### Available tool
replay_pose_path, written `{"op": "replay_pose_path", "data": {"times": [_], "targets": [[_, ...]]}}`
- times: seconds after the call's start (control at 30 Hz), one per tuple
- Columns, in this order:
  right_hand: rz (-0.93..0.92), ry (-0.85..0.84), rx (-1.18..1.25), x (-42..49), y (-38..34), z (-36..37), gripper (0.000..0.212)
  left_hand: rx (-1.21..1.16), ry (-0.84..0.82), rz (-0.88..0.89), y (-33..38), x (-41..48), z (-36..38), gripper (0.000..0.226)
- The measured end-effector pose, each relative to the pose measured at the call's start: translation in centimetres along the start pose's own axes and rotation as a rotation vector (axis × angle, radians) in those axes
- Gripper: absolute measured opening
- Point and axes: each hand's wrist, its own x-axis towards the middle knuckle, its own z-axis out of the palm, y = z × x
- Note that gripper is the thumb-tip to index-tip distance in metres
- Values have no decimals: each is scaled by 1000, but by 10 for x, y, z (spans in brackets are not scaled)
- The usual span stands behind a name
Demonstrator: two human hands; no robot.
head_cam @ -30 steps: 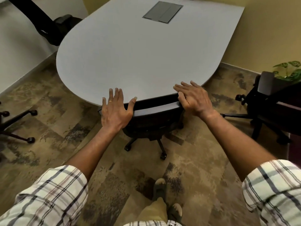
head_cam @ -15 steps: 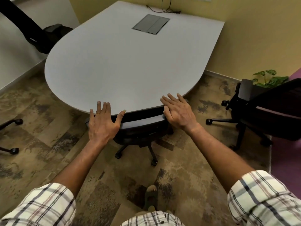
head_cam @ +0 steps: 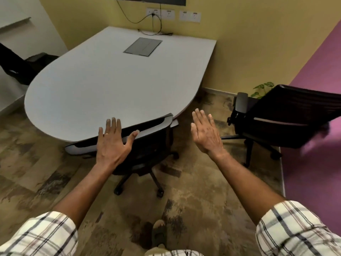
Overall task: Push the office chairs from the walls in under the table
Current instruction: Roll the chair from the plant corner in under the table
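Observation:
A black office chair [head_cam: 147,145] is tucked under the rounded near end of the grey table [head_cam: 103,85]; only its backrest top and wheeled base show. My left hand [head_cam: 112,143] hovers flat over the backrest's grey top edge, fingers spread, thumb near the rim. My right hand [head_cam: 204,133] is off the chair, open in the air to its right, fingers together. A second black chair [head_cam: 280,115] stands at the right by the purple wall. A third black chair [head_cam: 20,65] sits at the far left, partly behind the table.
The yellow wall behind the table carries sockets and a cable [head_cam: 153,24]. A small plant [head_cam: 262,89] stands in the corner behind the right chair. The floor is patterned brown carpet [head_cam: 193,191]. My foot [head_cam: 158,231] shows at the bottom.
My right hand has lifted off the chair's backrest and moved right. The left hand has loosened on the backrest. The view has tilted up and turned right, showing more of the right chair.

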Motion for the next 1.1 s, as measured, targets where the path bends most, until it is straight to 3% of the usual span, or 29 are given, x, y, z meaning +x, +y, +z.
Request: {"op": "replay_pose_path", "data": {"times": [0.13, 0.33, 0.4, 0.6, 0.93, 1.1], "targets": [[12, 8, 36, -19, 18, -14, 58, 21, 15, 58, 39, 0, 1, 104], [45, 41, -13, -89, 110, -70, 57, -66, 30, 139, 179, -42, 19, 103], [125, 67, -60, -134, 166, -103, 57, -71, 3, 240, 259, -58, 27, 103], [284, 159, -108, -215, 267, -163, 56, -140, -46, 468, 402, -91, 35, 91], [492, 233, -151, -282, 365, -207, 68, -184, -55, 676, 543, -88, 49, 93], [547, 257, -171, -261, 423, -226, 63, -208, -72, 694, 613, -46, 64, 91]]}}
